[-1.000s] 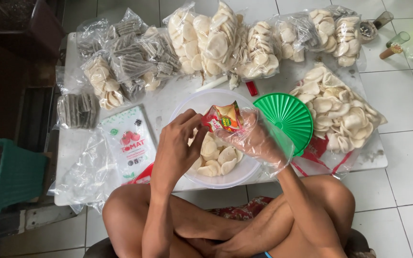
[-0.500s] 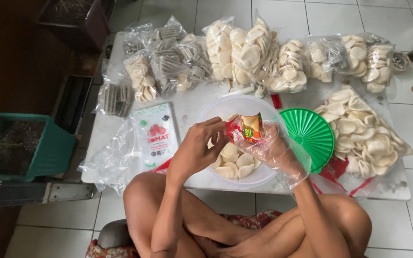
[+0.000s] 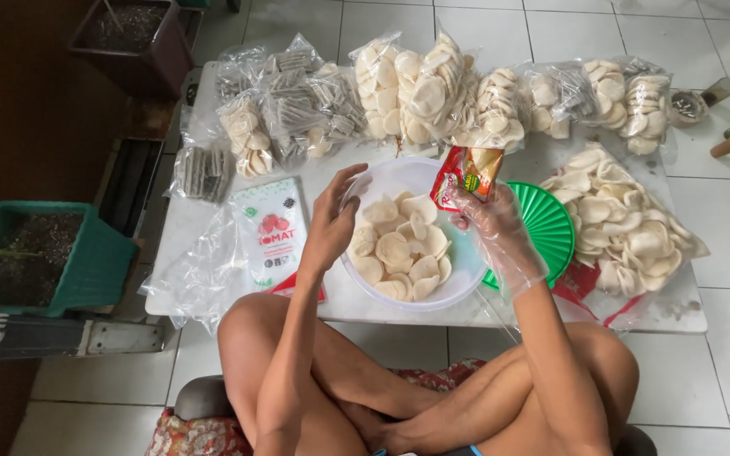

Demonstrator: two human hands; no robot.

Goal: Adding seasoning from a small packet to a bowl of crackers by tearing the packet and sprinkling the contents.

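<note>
A single head-worn camera looks steeply down, fairly near (no second view), over crossed legs and the low table (image 3: 213, 211).

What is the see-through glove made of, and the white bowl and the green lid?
The glove on the right hand looks like thin, loose plastic film: it is clear, crinkled and glinting. The white bowl seems to be smooth plastic, slightly translucent at the rim, though this is not certain. The green lid looks like moulded plastic, with fine ribs fanning out and a glossy sheen.

Soft even daylight, left side dim, sharp focus.
</note>
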